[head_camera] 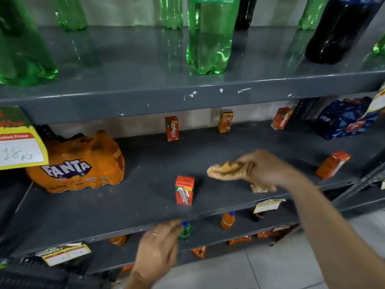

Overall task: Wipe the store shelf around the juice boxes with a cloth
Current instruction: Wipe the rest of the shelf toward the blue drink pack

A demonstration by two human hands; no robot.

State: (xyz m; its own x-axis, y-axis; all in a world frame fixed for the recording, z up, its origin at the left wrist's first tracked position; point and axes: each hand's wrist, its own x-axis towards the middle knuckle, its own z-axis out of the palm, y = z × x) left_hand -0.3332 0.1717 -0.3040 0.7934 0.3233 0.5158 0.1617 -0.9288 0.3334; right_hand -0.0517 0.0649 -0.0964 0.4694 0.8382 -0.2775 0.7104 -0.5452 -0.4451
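The right hand (264, 167) is closed around a crumpled tan cloth (224, 171), held just above the dark grey metal shelf (145, 163), between a small upright red juice box (184, 190) at the front and a tilted one (332, 164) near the right edge. The left hand (158, 247), fingers loosely spread and empty, rests at the shelf's front lip. An orange shrink-wrapped Fanta pack (77, 163) sits far left.

An orange Fanta multipack (77, 165) sits at nine o'clock, green bottles (210, 36) line twelve o'clock, a blue wrapped pack (343, 117) fills two o'clock.
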